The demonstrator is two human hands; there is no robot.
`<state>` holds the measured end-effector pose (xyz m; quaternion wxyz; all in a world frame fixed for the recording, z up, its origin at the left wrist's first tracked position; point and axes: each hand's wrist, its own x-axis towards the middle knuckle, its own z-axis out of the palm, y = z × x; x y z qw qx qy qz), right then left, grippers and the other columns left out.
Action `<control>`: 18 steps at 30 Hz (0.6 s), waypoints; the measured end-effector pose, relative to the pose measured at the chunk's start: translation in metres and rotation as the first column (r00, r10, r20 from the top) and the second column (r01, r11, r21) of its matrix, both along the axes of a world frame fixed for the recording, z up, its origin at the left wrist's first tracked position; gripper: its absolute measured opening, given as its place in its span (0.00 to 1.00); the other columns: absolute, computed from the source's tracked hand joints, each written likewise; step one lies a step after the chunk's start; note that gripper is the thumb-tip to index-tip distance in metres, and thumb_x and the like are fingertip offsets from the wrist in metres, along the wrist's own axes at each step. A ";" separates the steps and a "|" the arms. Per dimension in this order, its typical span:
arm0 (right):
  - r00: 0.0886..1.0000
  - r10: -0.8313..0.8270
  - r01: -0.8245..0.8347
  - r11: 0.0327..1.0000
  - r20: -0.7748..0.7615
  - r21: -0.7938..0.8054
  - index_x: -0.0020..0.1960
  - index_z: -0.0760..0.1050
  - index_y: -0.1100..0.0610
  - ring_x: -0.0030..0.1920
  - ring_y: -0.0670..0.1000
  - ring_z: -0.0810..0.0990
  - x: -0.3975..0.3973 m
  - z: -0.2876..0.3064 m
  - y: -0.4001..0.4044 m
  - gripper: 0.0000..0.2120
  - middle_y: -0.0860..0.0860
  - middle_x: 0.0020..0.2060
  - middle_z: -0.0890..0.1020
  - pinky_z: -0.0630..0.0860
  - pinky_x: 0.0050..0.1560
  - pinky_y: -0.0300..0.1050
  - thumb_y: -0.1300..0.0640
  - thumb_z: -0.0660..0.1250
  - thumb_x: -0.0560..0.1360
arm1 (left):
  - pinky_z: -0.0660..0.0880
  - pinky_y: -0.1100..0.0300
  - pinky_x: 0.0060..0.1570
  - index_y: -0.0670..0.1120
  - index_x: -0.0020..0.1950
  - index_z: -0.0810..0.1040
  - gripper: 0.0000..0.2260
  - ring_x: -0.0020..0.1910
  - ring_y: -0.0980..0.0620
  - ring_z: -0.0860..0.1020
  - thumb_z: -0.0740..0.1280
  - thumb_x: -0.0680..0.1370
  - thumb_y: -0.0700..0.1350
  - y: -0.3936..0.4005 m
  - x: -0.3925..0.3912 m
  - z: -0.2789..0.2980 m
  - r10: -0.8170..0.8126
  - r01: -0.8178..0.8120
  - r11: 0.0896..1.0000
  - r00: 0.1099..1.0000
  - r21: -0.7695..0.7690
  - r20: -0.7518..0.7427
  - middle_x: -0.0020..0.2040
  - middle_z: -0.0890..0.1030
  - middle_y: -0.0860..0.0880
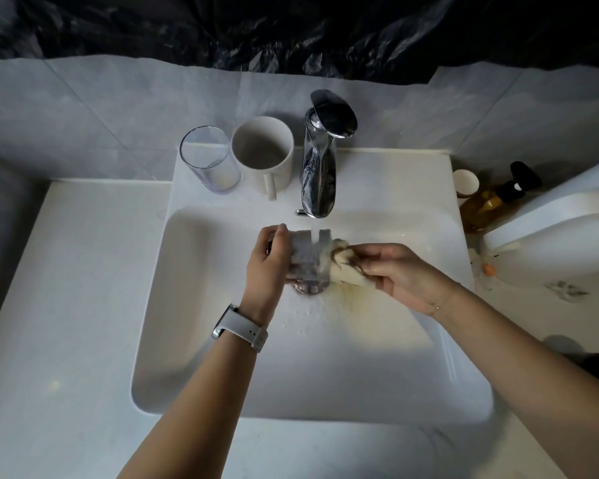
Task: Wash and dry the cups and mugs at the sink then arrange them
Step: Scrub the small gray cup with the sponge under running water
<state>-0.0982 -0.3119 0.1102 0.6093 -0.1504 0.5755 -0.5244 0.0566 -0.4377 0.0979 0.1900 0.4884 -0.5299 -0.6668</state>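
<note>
Under the running chrome tap (320, 167), over the white sink (194, 305) drain, the left hand (268, 264) grips a clear glass cup (306, 257) while the right hand (398, 271) pinches a beige cloth (343, 262) into it; wet glass could slip and crack against the basin.
</note>
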 end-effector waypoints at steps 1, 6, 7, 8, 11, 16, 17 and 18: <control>0.999 -0.039 0.040 0.999 0.023 -0.014 0.53 0.79 0.61 0.45 0.43 0.81 -0.004 -0.003 0.005 0.16 0.48 0.44 0.84 0.77 0.43 0.33 0.74 0.58 0.76 | 0.82 0.50 0.40 0.50 0.51 0.77 0.12 0.45 0.41 0.82 0.60 0.81 0.56 -0.003 0.001 0.001 0.013 -0.012 1.000 1.000 0.012 -0.017 0.43 0.80 0.49; 0.907 -0.196 0.144 0.976 -0.373 -0.164 0.61 0.77 0.64 0.45 0.44 0.80 0.008 -0.014 0.005 0.16 0.53 0.47 0.81 0.78 0.47 0.38 0.73 0.65 0.74 | 0.77 0.61 0.29 0.46 0.53 0.74 0.12 0.35 0.48 0.82 0.58 0.84 0.53 -0.006 0.005 0.003 0.007 -0.005 0.999 0.999 0.054 -0.048 0.44 0.78 0.46; 0.838 -0.191 0.090 0.972 -0.511 -0.216 0.61 0.77 0.62 0.49 0.44 0.81 0.012 -0.016 0.002 0.18 0.52 0.50 0.81 0.80 0.51 0.40 0.73 0.68 0.73 | 0.77 0.61 0.29 0.47 0.54 0.74 0.13 0.37 0.47 0.84 0.58 0.83 0.54 -0.005 0.005 0.001 -0.003 0.007 0.997 0.999 0.078 -0.045 0.46 0.80 0.45; 0.757 -0.167 -0.002 0.966 -0.632 -0.258 0.60 0.79 0.61 0.52 0.45 0.81 0.016 -0.017 -0.001 0.18 0.51 0.53 0.81 0.79 0.54 0.41 0.73 0.70 0.71 | 0.78 0.61 0.30 0.47 0.55 0.74 0.13 0.40 0.45 0.85 0.57 0.83 0.55 -0.004 0.006 0.001 -0.014 0.018 0.994 0.999 0.105 -0.036 0.49 0.81 0.44; 0.450 -0.168 -0.252 0.918 -0.877 -0.305 0.54 0.82 0.62 0.54 0.46 0.80 0.024 -0.020 -0.009 0.13 0.49 0.55 0.80 0.78 0.54 0.39 0.71 0.69 0.71 | 0.79 0.60 0.33 0.46 0.59 0.74 0.16 0.42 0.48 0.84 0.56 0.83 0.57 0.000 0.007 0.005 -0.016 0.020 0.983 1.000 0.185 -0.020 0.50 0.81 0.45; 0.406 -0.034 -0.335 0.924 -0.913 -0.184 0.52 0.83 0.62 0.54 0.46 0.79 0.029 -0.023 -0.025 0.14 0.52 0.53 0.82 0.74 0.58 0.36 0.72 0.67 0.70 | 0.82 0.52 0.35 0.47 0.55 0.74 0.14 0.41 0.43 0.84 0.59 0.82 0.56 0.004 0.003 0.007 -0.019 0.022 0.992 1.000 0.126 -0.024 0.47 0.82 0.44; 0.577 0.014 -0.239 0.959 -0.817 -0.152 0.54 0.82 0.62 0.52 0.44 0.79 0.030 -0.021 -0.025 0.14 0.52 0.51 0.83 0.75 0.58 0.38 0.73 0.68 0.71 | 0.83 0.47 0.40 0.49 0.53 0.76 0.14 0.44 0.43 0.84 0.61 0.80 0.58 0.004 0.003 0.006 0.008 -0.007 0.996 1.000 0.090 -0.010 0.48 0.82 0.44; 0.761 0.050 -0.151 0.983 -0.647 -0.102 0.55 0.81 0.63 0.51 0.45 0.79 0.031 -0.018 -0.024 0.14 0.55 0.50 0.83 0.76 0.57 0.42 0.72 0.68 0.72 | 0.82 0.43 0.46 0.52 0.51 0.77 0.14 0.48 0.42 0.84 0.62 0.77 0.61 0.003 0.003 0.002 0.028 -0.028 0.998 1.000 0.060 0.005 0.50 0.83 0.44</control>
